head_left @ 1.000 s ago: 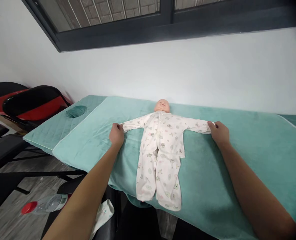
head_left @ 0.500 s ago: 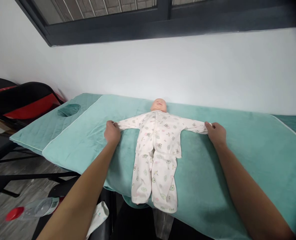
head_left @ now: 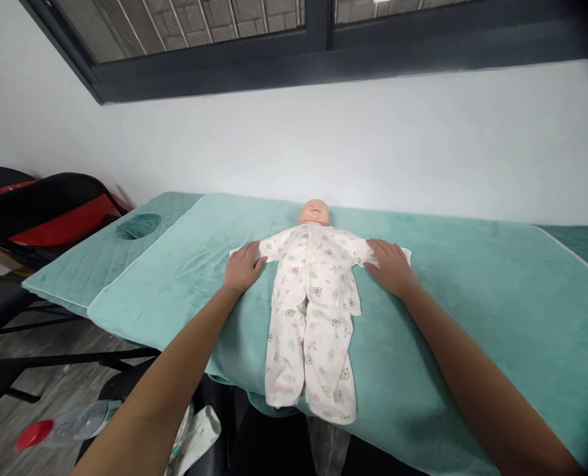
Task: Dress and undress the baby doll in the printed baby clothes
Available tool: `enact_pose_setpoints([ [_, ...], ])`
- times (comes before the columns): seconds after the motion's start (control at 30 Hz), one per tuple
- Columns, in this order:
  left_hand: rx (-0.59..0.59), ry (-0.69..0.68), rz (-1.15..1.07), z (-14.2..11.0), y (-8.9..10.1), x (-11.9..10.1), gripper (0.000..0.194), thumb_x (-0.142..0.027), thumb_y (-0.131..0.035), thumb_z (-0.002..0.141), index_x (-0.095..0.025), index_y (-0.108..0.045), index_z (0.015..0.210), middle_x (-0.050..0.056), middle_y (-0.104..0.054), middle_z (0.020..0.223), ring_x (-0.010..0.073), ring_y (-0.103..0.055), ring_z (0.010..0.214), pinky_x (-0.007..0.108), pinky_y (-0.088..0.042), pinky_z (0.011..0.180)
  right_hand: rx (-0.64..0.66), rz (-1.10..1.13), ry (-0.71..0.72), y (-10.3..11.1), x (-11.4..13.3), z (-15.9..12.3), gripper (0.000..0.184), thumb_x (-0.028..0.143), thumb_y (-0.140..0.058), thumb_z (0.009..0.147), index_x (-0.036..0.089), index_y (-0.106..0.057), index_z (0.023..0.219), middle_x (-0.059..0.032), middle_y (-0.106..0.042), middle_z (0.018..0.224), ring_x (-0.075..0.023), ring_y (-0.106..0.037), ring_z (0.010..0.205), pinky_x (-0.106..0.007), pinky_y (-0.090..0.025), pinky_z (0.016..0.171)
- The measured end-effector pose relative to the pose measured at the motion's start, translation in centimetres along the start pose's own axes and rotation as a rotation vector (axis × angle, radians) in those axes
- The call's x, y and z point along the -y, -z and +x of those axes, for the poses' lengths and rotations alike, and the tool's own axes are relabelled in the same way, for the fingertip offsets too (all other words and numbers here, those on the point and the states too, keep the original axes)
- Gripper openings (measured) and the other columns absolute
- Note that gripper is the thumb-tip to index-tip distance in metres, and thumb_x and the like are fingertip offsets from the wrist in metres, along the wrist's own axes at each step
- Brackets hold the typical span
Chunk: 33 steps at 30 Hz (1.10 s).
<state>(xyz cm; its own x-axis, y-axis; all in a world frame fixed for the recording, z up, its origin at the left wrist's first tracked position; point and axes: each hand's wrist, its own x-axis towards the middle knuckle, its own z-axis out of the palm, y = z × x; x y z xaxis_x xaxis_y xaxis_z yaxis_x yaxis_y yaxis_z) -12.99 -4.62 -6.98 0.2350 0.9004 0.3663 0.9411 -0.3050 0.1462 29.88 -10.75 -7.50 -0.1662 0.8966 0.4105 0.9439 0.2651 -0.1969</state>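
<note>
A baby doll (head_left: 315, 212) lies on its back on the green-covered bed (head_left: 447, 330), its head toward the wall. It wears a white printed long-sleeved top (head_left: 313, 264) and matching trousers (head_left: 329, 363), with both sleeves stretched out sideways. My left hand (head_left: 244, 266) rests flat, fingers extended, over the sleeve on the left. Over the other sleeve lies my right hand (head_left: 390, 266), its fingers spread, with the cuff showing past it. Neither hand grips the cloth. The trouser legs reach the bed's near edge.
Black and red folding chairs (head_left: 60, 211) stand at the left. A clear bottle with a red cap (head_left: 36, 434) and a white printed cloth (head_left: 199, 436) lie below the near edge on the left. A face hole (head_left: 138, 226) opens in the bed's left end. A white wall (head_left: 353, 145) rises behind.
Both hands have let go of the sleeve cuffs and moved inward along the sleeves toward the doll's body. Their pinched fingers have opened and now lie flat on the cloth.
</note>
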Motion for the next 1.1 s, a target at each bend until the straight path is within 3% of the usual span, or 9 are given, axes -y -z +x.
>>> enact_pose_setpoints([
  [0.2,0.018,0.068,0.083,0.1,0.2,-0.4,0.055,-0.046,-0.045,0.093,-0.018,-0.044,0.142,0.016,-0.057,0.137,0.0326,-0.051,0.127,0.044,-0.035,0.107,0.112,-0.017,-0.099,-0.6,-1.5,0.6,0.052,0.046,-0.039,0.097,0.020,-0.046,0.142,-0.0123,-0.061,0.133,-0.0322,-0.053,0.122,-0.047,-0.039,0.103],
  [0.33,-0.021,0.075,0.085,-0.1,0.3,-0.7,0.052,-0.034,-0.046,0.091,-0.016,-0.045,0.140,0.017,-0.054,0.140,0.0335,-0.049,0.129,0.046,-0.036,0.106,0.026,-0.014,-0.090,-0.1,-1.1,0.0,0.050,0.041,-0.044,0.095,0.020,-0.046,0.140,-0.0131,-0.056,0.140,-0.0325,-0.048,0.128,-0.048,-0.033,0.108],
  [0.4,-0.060,0.051,0.074,-0.3,0.6,-0.9,0.053,-0.023,-0.046,0.088,-0.015,-0.046,0.140,0.019,-0.046,0.147,0.0335,-0.045,0.134,0.047,-0.035,0.107,-0.054,0.040,-0.050,0.5,0.4,-0.9,0.048,0.038,-0.047,0.094,0.019,-0.048,0.137,-0.0136,-0.052,0.144,-0.0322,-0.045,0.132,-0.048,-0.030,0.111],
  [0.47,-0.091,0.032,0.027,-0.8,1.1,-1.2,0.052,-0.013,-0.044,0.085,-0.014,-0.049,0.137,0.019,-0.044,0.149,0.0328,-0.042,0.137,0.047,-0.033,0.110,-0.060,0.200,-0.021,1.2,2.7,-2.3,0.040,0.039,-0.049,0.093,0.020,-0.053,0.129,-0.0133,-0.057,0.136,-0.0299,-0.052,0.123,-0.044,-0.038,0.104],
  [0.57,-0.129,0.041,-0.124,-2.5,2.1,-2.6,0.048,-0.009,-0.043,0.084,-0.015,-0.053,0.129,0.018,-0.052,0.139,0.0295,-0.046,0.134,0.046,-0.035,0.111,0.140,0.532,-0.015,2.3,6.8,-5.1,0.030,0.047,-0.057,0.090,0.024,-0.058,0.109,-0.0054,-0.066,0.100,-0.0216,-0.062,0.085,-0.035,-0.049,0.076],
  [0.7,-0.173,0.056,-0.269,-8.0,3.9,-6.6,0.036,-0.017,-0.042,0.090,-0.020,-0.052,0.125,0.012,-0.058,0.128,0.0219,-0.055,0.122,0.038,-0.046,0.103,0.303,0.655,0.064,3.6,10.5,-7.9,0.023,0.046,-0.066,0.084,0.025,-0.058,0.092,0.0003,-0.061,0.091,-0.0174,-0.056,0.075,-0.032,-0.045,0.069],
  [0.87,-0.074,-0.104,-0.566,-17.7,6.5,-12.0,0.027,-0.026,-0.052,0.093,-0.028,-0.057,0.120,0.011,-0.054,0.130,0.0237,-0.054,0.124,0.044,-0.046,0.107,0.173,0.768,-0.065,4.6,11.9,-10.8,0.024,0.042,-0.066,0.084,0.025,-0.058,0.100,-0.0021,-0.058,0.095,-0.0181,-0.055,0.072,-0.033,-0.046,0.067],
  [0.97,-0.017,-0.101,-0.581,-22.3,7.2,-13.4,0.034,-0.029,-0.059,0.091,-0.034,-0.057,0.125,0.011,-0.053,0.129,0.0251,-0.056,0.121,0.043,-0.051,0.102,0.178,0.866,-0.065,4.9,13.9,-14.2,0.030,0.039,-0.073,0.079,0.027,-0.057,0.102,-0.0019,-0.059,0.094,-0.0195,-0.056,0.072,-0.034,-0.046,0.064],
  [1.1,-0.070,-0.031,-0.416,-25.6,6.5,-13.7,0.050,-0.036,-0.069,0.083,-0.038,-0.056,0.132,0.011,-0.056,0.118,0.0290,-0.061,0.109,0.046,-0.057,0.089,0.211,0.652,0.028,4.4,17.8,-19.4,0.023,0.027,-0.073,0.076,0.028,-0.056,0.090,-0.0022,-0.063,0.089,-0.0279,-0.058,0.081,-0.044,-0.044,0.073],
])
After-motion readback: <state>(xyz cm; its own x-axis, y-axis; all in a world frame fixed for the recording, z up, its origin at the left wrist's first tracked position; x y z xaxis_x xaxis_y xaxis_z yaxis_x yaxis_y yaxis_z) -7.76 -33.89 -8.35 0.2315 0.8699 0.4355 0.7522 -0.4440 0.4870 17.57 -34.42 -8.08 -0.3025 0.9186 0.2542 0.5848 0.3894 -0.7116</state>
